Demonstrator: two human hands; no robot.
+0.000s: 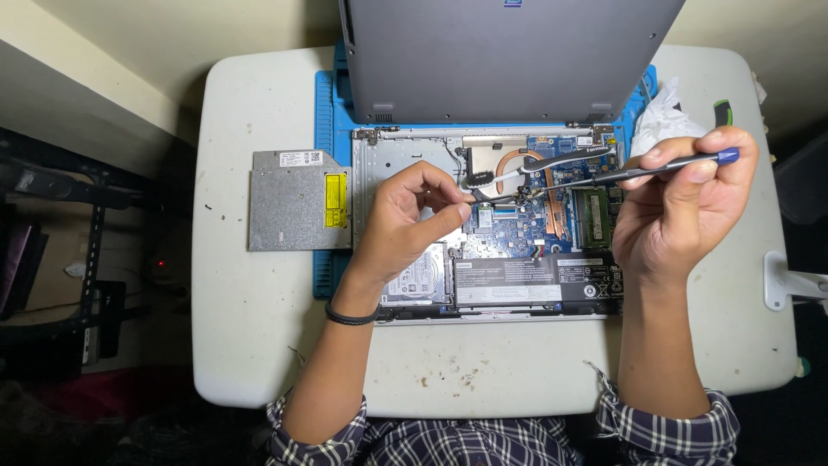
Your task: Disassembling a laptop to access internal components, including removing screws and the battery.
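An opened laptop [405, 160] lies on a blue mat [324, 121], its blue circuit board, copper heat pipe, black battery [535, 283] and silver hard drive [423, 280] exposed. My left hand [405, 220] hovers over the board, thumb and fingers pinched on a small black part near the board's middle. My right hand [681, 211] grips a slim screwdriver [638, 171] with a blue end cap, its tip pointing left onto the board beside my left fingertips. The laptop's grey lid [509, 56] stands raised at the back.
A removed silver optical drive [297, 200] with a yellow label lies left of the laptop on the white table [250, 345]. Crumpled white plastic [664, 116] sits at the back right. A white bracket [789, 280] juts at the right edge. Dark shelving stands left.
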